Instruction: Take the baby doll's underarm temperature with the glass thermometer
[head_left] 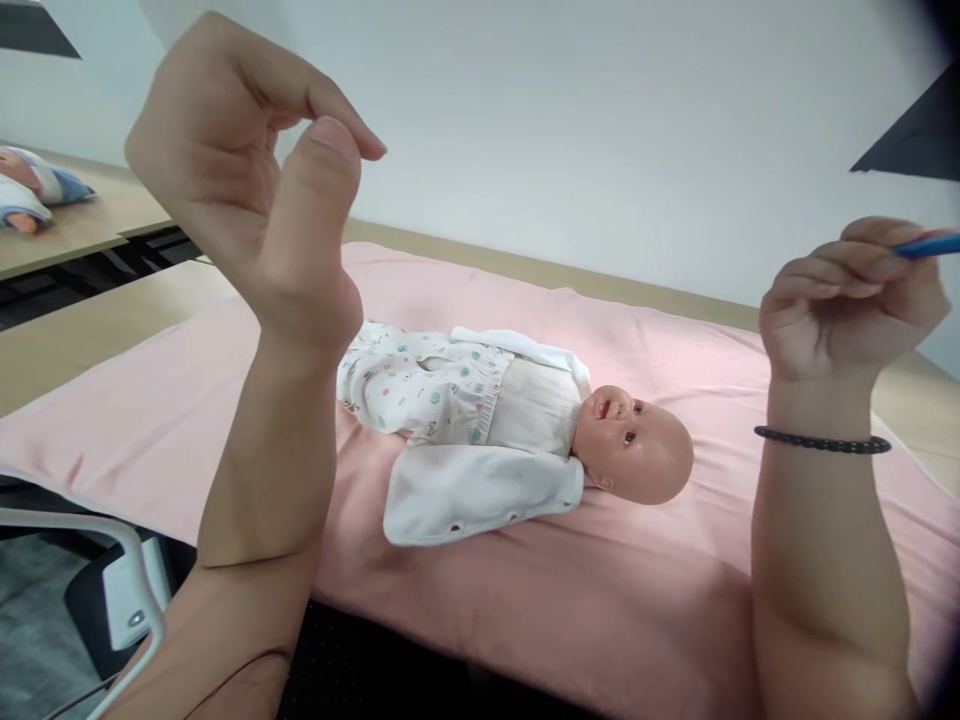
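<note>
Above the baby doll [525, 430] on a pink blanket [637, 590], left hand [247, 180] hovers half-curled, empty; right hand [851, 300] pinches a blue object [930, 245].

left hand [247, 190] raised, fingers curled, right hand [851, 300] raised, loosely fisted

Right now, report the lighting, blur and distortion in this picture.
Head view: soft, even light, no glare on the pink blanket; doll sharp; raised left hand looms large; right hand, gripping a blue object, slightly soft; dark vignette in the right corners.
</note>
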